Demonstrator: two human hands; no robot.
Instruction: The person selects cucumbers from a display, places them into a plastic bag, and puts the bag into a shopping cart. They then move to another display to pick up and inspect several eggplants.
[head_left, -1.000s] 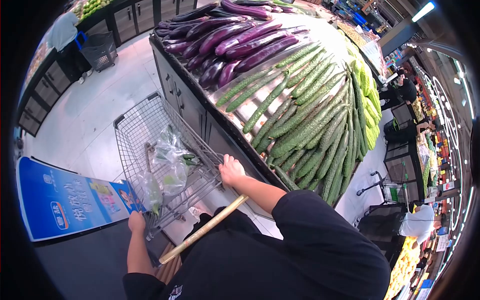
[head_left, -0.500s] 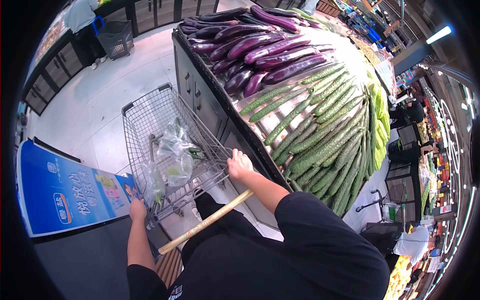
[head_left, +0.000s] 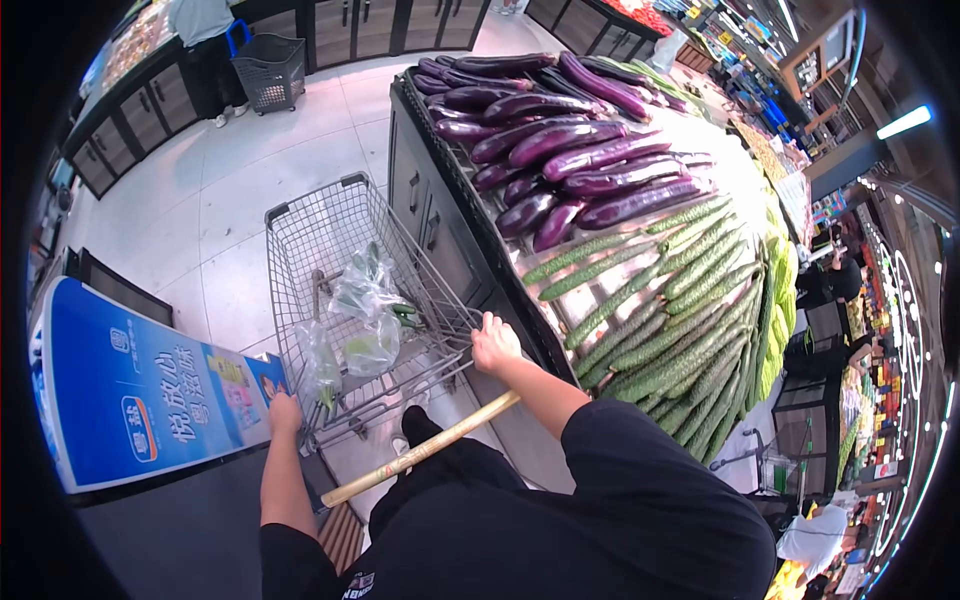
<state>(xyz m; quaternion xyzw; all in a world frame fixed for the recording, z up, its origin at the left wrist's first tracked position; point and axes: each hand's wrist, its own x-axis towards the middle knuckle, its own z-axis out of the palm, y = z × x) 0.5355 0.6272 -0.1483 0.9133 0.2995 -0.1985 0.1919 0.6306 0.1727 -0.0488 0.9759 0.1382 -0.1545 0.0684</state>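
Note:
A wire shopping cart (head_left: 318,206) stands before me, its yellowish handle bar (head_left: 425,448) close to my body. My right hand (head_left: 496,345) is closed round the cart's right rim, beside the produce stand. On the opposite side, my left hand (head_left: 284,412) is closed at the cart's left rim, next to a blue sign panel; its fingers are partly hidden. Clear plastic bags (head_left: 368,318) of green vegetables lie in the basket. To the right, long purple eggplants (head_left: 590,160) and green cucumbers (head_left: 690,340) are piled on the stand.
The dark-sided produce stand (head_left: 455,240) runs close along the cart's right. A blue sign panel (head_left: 150,385) borders the left. Ahead, a person (head_left: 205,50) stands by a grey wheeled basket (head_left: 270,75) on the tiled floor (head_left: 235,215). Another cart (head_left: 775,465) is at the right.
The cart has moved forward along the stand with both hands still on its rims. My view has shifted, so the eggplants and cucumbers sit lower and further right.

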